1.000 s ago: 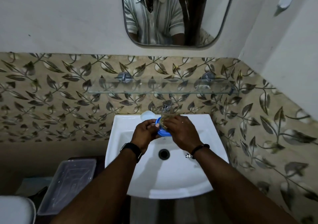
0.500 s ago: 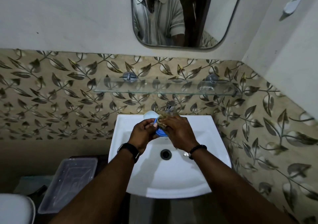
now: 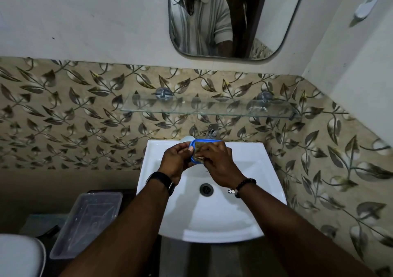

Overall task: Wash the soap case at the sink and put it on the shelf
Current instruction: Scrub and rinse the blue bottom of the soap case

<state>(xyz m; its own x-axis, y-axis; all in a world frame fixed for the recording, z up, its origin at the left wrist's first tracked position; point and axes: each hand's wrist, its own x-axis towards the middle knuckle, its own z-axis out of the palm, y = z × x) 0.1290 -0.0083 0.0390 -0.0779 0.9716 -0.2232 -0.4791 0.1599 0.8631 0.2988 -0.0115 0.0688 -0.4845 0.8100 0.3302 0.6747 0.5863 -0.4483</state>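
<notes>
Over the white sink (image 3: pixel 251 223) my left hand (image 3: pixel 175 162) grips the left edge of a blue soap case (image 3: pixel 207 141), thumb on its rim. My right hand (image 3: pixel 219 167) pinches a brownish scrub pad (image 3: pixel 200 148) and presses it into the case's open side. The case is tilted toward me, just in front of the chrome tap (image 3: pixel 212 131). Most of the case is hidden by my fingers. The glass shelf (image 3: pixel 212 110) on the tiled wall above the tap holds nothing that I can see.
A pale soap bar (image 3: pixel 187 138) lies on the sink's back rim, left of the tap. A clear plastic container (image 3: pixel 85 221) stands left of the sink, with a white toilet lid (image 3: pixel 19 255) at the bottom left. A mirror (image 3: pixel 234 17) hangs above the shelf.
The case has been turned so its blue rim and the pad inside now face me. Both hands stay together under the tap. The view has drifted slightly.
</notes>
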